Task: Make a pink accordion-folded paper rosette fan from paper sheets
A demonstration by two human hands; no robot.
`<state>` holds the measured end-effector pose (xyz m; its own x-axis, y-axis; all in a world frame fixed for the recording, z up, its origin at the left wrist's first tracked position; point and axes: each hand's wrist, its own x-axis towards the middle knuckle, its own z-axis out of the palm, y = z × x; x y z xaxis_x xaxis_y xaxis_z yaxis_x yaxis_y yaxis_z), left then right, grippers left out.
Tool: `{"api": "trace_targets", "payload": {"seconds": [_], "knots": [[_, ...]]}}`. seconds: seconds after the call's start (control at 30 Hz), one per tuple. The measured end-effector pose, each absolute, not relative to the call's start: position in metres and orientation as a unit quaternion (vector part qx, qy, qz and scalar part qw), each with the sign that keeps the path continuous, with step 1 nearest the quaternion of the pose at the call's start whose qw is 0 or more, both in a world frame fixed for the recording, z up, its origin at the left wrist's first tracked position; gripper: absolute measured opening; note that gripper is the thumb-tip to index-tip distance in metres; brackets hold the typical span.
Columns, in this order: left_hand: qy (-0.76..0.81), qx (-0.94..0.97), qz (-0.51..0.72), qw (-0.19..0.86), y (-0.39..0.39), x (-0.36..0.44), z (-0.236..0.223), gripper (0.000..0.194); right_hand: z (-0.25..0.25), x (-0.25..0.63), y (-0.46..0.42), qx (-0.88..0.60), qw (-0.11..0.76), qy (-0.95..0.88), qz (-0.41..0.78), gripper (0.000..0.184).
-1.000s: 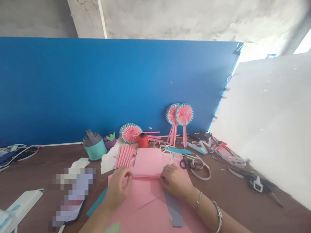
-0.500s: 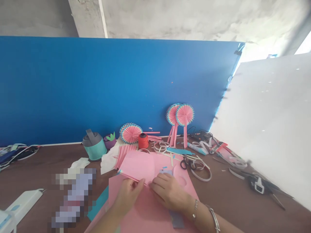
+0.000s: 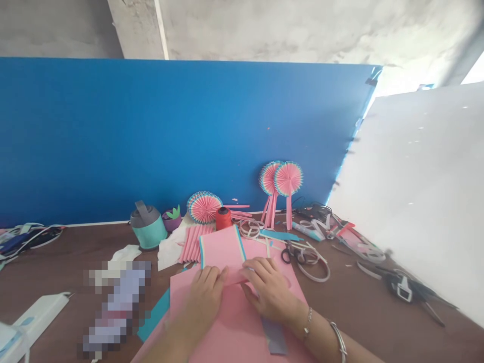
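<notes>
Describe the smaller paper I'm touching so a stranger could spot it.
On the table before the blue partition lies a large pink sheet. Your left hand and right hand touch the near end of a smaller pink paper over it. Blue-and-cream bands along two opposite edges distinguish it from the plain sheet beneath.

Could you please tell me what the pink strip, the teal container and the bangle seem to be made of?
Pink strip: matt paper or thin card, judging by its dull face and crisp edges.
Teal container: probably smooth plastic, going by its even colour and moulded-looking shape; painted metal is possible.
Bangle: seemingly polished, silvery metal, given its bright glints; which metal is unclear.
</notes>
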<state>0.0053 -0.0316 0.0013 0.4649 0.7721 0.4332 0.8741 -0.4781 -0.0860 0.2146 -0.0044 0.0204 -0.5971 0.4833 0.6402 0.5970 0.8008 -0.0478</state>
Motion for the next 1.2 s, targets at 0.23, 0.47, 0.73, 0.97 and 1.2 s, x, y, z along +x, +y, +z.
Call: {"api": "trace_targets", "payload": {"seconds": [0.23,0.47,0.73,0.97,1.2], "knots": [[-0.504,-0.857,-0.105,-0.039,-0.030,0.006,0.009,0.041,0.008,0.223,0.010,-0.309,0.183,-0.933,-0.019,0.008],[-0.575,-0.770,-0.190,-0.200,-0.027,-0.017,0.022,0.012,0.005,0.227,0.014,-0.360,0.209,-0.905,0.086,0.010],[-0.564,-0.765,-0.196,-0.242,-0.027,-0.026,0.040,0.014,0.003,0.230,0.023,-0.360,0.253,-0.866,0.236,0.013],[-0.593,-0.744,-0.193,-0.242,-0.023,-0.036,0.029,0.013,0.004,0.232,0.024,-0.399,0.243,-0.838,0.281,0.022],[-0.627,-0.697,-0.214,-0.275,-0.017,-0.040,0.022,0.013,0.005,0.226,0.024,-0.453,0.238,-0.808,0.293,0.020]]}}
